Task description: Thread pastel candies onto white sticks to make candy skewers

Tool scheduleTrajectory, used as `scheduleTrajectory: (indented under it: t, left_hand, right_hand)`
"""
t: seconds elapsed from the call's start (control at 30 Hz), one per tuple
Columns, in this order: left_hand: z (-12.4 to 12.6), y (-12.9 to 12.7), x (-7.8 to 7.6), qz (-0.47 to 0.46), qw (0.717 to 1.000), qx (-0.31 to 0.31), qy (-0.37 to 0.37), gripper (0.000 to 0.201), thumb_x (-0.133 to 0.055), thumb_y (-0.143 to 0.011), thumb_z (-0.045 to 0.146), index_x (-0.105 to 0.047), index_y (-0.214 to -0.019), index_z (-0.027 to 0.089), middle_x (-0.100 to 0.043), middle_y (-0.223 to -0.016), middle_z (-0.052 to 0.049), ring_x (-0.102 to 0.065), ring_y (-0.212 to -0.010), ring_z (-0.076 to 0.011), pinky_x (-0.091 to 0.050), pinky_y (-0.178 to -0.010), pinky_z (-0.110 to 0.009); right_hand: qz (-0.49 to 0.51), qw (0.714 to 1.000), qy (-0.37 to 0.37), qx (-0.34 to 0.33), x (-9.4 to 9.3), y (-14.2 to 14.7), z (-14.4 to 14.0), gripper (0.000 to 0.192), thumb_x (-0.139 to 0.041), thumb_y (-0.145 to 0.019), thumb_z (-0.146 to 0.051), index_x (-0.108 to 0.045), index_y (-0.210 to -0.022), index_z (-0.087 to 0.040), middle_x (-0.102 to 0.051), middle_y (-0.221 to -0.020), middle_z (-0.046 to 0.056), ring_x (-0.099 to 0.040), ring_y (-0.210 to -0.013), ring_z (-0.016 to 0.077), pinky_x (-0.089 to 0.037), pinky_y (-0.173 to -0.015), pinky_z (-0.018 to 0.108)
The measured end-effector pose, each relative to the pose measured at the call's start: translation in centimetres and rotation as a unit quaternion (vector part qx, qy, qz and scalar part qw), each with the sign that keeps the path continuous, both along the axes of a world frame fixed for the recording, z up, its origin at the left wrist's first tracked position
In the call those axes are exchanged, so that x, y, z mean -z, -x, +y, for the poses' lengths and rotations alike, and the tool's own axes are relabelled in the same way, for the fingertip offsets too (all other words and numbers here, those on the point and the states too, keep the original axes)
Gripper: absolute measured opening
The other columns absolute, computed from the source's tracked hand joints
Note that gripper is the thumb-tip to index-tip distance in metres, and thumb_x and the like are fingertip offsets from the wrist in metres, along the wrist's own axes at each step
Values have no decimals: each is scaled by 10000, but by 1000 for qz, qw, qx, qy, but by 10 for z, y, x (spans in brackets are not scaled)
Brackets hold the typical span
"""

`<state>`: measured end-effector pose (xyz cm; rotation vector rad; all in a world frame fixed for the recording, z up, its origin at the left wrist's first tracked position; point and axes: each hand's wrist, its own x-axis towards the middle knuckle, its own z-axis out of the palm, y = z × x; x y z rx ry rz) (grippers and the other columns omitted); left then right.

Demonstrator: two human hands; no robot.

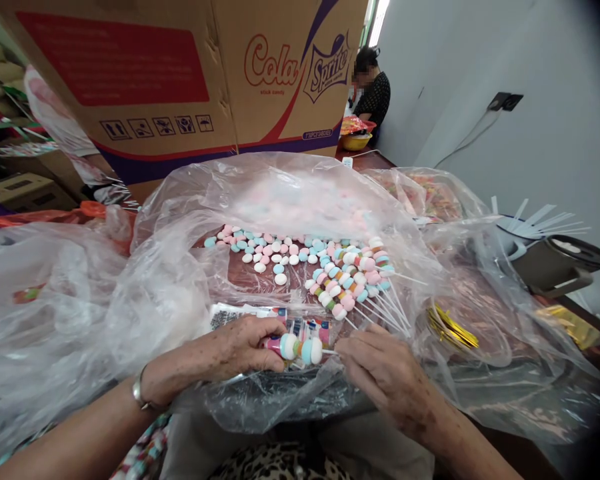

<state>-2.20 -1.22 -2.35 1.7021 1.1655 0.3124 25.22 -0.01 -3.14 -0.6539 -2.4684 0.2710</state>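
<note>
My left hand [240, 350] pinches a skewer of round candies [300, 349] in pink, white and blue, held just above a printed wrapper [260, 315]. My right hand [385, 373] grips the thin white stick end of the same skewer. Both hands hover over a crumpled clear plastic bag [190, 280]. Just beyond them lies a pile of finished candy skewers [353, 280] with their sticks fanned toward me, and loose candies [270, 253] are scattered on the plastic further back.
A big cardboard box [180, 80] printed with "Cola" and "Sprite" stands behind the plastic. Gold twist ties [450, 327] lie to the right. A container of white sticks [535, 230] sits at far right. Another person [373, 87] sits by the back wall.
</note>
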Motion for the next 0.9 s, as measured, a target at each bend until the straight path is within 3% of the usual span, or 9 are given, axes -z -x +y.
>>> scheduleTrajectory:
  t: [0.1, 0.27, 0.37, 0.5, 0.67, 0.73, 0.9]
  left_hand:
    - [4, 1, -4, 4, 1000, -4, 5, 229, -737, -802, 358, -677, -961, 204, -575, -780, 37, -486, -728, -156, -348, -633, -232]
    - [9, 8, -12, 10, 1000, 21, 11, 238, -756, -783, 371, -663, -915, 196, -552, -778, 42, -460, -725, -149, -336, -617, -226]
    - [10, 10, -10, 1, 999, 34, 14, 237, -769, -790, 372, -666, -918, 202, -563, -781, 40, -474, -731, -155, -342, -623, -227]
    - [8, 8, -4, 13, 997, 65, -30, 243, -756, -840, 397, -654, -961, 212, -583, -804, 31, -501, -741, -164, -346, -634, -232]
    - [4, 2, -1, 31, 987, 125, -94, 216, -695, -918, 368, -640, -1089, 248, -617, -855, 37, -555, -761, -154, -364, -670, -222]
    - [3, -3, 1, 29, 984, 142, -104, 173, -685, -930, 334, -640, -1076, 250, -626, -859, 41, -569, -770, -150, -369, -684, -219]
    - [3, -13, 0, 51, 982, 142, -112, 179, -663, -939, 318, -622, -1096, 242, -662, -954, 6, -594, -843, -181, -388, -712, -243]
  right_hand:
    - [14, 999, -25, -26, -1, -3, 4, 243, -434, -986, -67, -619, -869, -174, -614, -693, -14, -528, -620, 130, -317, -631, 302]
    - [23, 988, -135, -69, 3, -6, 9, 188, -468, -1004, -74, -649, -993, -127, -623, -697, -2, -511, -643, 138, -298, -631, 316]
    - [20, 986, -149, -66, 4, -6, 8, 183, -471, -1012, -74, -649, -1013, -114, -614, -695, 3, -506, -662, 148, -288, -643, 325]
    - [-5, 996, -83, -42, 1, -3, 3, 232, -448, -999, -76, -626, -868, -143, -607, -702, 6, -493, -636, 151, -297, -638, 327]
    - [-15, 990, 142, 2, 6, 8, -6, 263, -435, -977, -97, -558, -765, -190, -613, -717, -13, -530, -651, 133, -349, -631, 275]
    - [-9, 981, 193, 24, 12, 16, -9, 254, -453, -958, -94, -540, -743, -196, -596, -695, -26, -531, -650, 128, -339, -612, 257]
    - [-7, 988, 151, 17, 22, 29, -5, 254, -479, -948, -101, -543, -718, -189, -600, -699, -12, -503, -656, 140, -331, -650, 273]
